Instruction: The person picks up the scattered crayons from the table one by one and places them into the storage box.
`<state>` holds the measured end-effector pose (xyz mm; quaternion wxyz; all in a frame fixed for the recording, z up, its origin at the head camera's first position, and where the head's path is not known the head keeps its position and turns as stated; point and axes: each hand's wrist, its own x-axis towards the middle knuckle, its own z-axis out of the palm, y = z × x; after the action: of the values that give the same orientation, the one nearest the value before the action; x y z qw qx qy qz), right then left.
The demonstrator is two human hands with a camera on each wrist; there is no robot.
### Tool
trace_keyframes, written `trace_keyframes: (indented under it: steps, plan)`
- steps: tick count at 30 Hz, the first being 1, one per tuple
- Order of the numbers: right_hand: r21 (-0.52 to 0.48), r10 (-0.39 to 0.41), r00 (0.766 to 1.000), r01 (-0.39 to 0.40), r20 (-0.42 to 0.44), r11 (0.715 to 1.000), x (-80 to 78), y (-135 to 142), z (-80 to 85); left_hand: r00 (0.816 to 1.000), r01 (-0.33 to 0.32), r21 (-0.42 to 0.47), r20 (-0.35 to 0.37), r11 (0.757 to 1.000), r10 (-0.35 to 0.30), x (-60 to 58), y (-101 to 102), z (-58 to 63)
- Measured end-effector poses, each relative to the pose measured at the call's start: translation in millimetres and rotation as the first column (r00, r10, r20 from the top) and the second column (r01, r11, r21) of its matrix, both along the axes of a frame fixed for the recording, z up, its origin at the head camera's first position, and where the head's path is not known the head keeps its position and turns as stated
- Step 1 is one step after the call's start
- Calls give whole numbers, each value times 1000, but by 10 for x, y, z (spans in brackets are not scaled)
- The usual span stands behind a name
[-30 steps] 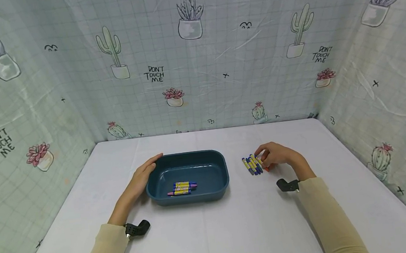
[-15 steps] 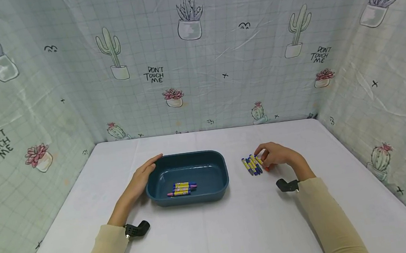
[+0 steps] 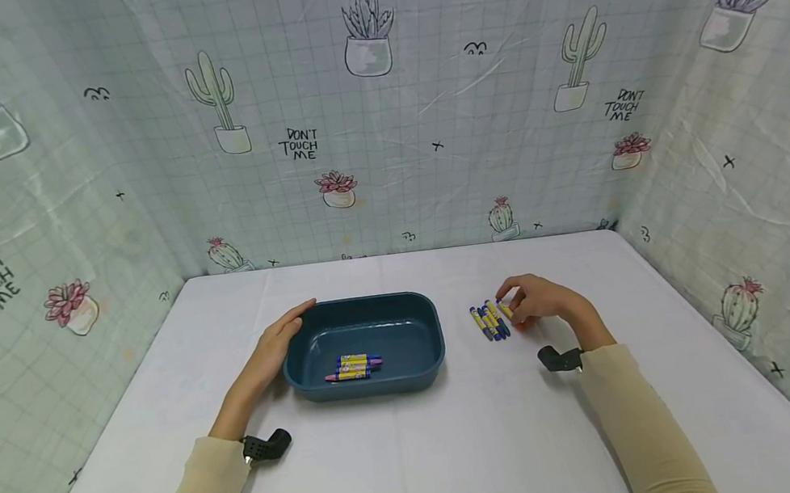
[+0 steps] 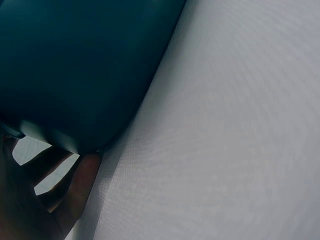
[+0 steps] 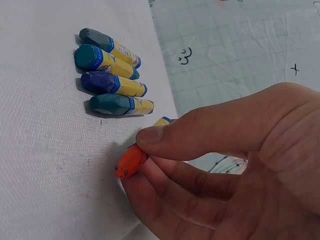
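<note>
My right hand (image 3: 538, 299) pinches an orange crayon (image 5: 131, 161) between thumb and fingers, its tip pointing down close over the white table. Beside it several crayons (image 3: 490, 322) in yellow and blue wrappers lie in a row, with dark green, teal and blue ends in the right wrist view. My left hand (image 3: 271, 352) rests against the left end of a dark teal rectangular tray (image 3: 367, 388), fingers stretched along its outer wall and thumb at the rim. In the tray, towards the front, lie several more crayons (image 3: 356, 367) side by side, with blue, purple and pink tips.
The white table (image 3: 420, 463) ends at a back wall of patterned cloth (image 3: 395, 116) printed with cacti. Similar cloth hangs along both sides. A black wrist camera (image 3: 267, 445) sits on the left wrist and another black camera (image 3: 560, 359) on the right.
My right hand has shifted very slightly to the right, drawing the orange crayon a little apart from the row. The left hand and the tray keep their places.
</note>
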<state>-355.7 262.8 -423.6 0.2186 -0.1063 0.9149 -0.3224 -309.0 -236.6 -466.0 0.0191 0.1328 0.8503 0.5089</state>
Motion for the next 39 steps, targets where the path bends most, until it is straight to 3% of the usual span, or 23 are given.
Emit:
trace_keyframes:
  steps: [39]
  plan:
    - [-32, -58, 998, 58, 18, 998, 14, -17, 77, 1000, -3, 0, 0, 1000, 3, -25, -7, -15]
